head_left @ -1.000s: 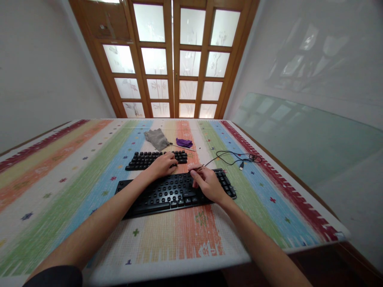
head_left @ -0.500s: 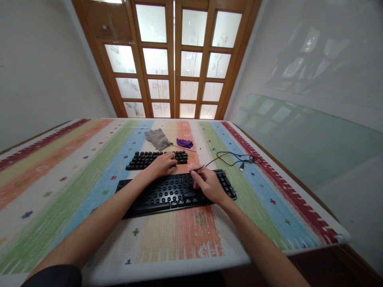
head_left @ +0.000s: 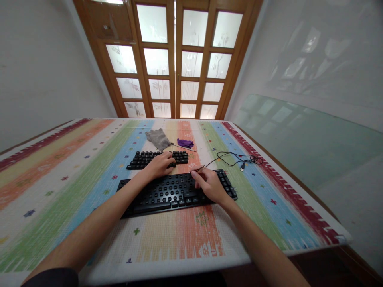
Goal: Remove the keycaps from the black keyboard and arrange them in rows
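Note:
A black keyboard (head_left: pixel 170 191) lies before me, its left and middle part stripped to bare switch posts. Keycaps remain along its front row and right end. Just behind it, loose black keycaps (head_left: pixel 140 160) stand in rows on the cloth. My left hand (head_left: pixel 160 164) is over these rows, its fingers bent down around a dark keycap (head_left: pixel 172 164). Above the right part of the keyboard is my right hand (head_left: pixel 208 183). Its thumb and fingers are pinched together at a thin brownish item (head_left: pixel 201 169), too small to make out.
A black USB cable (head_left: pixel 229 158) runs coiled to the right of the keyboard. Behind the keycaps lie a grey cloth (head_left: pixel 158 138), a purple cloth (head_left: pixel 185 143) and a thin rod (head_left: pixel 187 148). A striped tablecloth (head_left: pixel 89 191) covers the table.
My left hand has shifted slightly left among the loose keycaps. My right hand keeps its pinch in nearly the same place.

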The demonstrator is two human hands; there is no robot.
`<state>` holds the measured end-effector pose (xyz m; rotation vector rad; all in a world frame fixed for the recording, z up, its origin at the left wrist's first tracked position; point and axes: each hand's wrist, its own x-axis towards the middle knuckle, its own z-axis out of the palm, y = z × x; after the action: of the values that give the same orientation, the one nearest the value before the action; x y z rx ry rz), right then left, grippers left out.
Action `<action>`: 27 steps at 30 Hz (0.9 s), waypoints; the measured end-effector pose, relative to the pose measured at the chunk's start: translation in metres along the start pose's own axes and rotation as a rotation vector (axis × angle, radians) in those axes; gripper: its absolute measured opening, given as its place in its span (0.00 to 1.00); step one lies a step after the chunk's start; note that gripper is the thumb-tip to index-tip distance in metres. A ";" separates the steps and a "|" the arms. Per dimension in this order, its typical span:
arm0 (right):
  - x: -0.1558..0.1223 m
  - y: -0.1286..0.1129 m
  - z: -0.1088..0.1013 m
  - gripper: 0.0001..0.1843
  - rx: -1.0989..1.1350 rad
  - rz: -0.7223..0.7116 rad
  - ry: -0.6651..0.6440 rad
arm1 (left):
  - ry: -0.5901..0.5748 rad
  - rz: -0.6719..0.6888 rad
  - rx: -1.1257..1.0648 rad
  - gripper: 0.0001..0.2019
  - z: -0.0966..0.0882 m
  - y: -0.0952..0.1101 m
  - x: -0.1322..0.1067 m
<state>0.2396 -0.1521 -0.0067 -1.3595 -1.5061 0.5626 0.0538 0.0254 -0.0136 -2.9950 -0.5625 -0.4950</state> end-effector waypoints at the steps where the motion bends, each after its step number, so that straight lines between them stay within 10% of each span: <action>1: 0.000 0.000 0.000 0.23 0.002 -0.001 0.000 | 0.006 -0.005 -0.006 0.07 -0.001 0.000 -0.001; 27: 0.002 -0.002 -0.008 0.19 -0.039 -0.059 0.117 | 0.052 -0.035 -0.069 0.09 -0.016 0.014 -0.011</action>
<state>0.2455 -0.1527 -0.0008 -1.3495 -1.4637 0.4110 0.0443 0.0070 -0.0022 -3.0321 -0.6062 -0.6055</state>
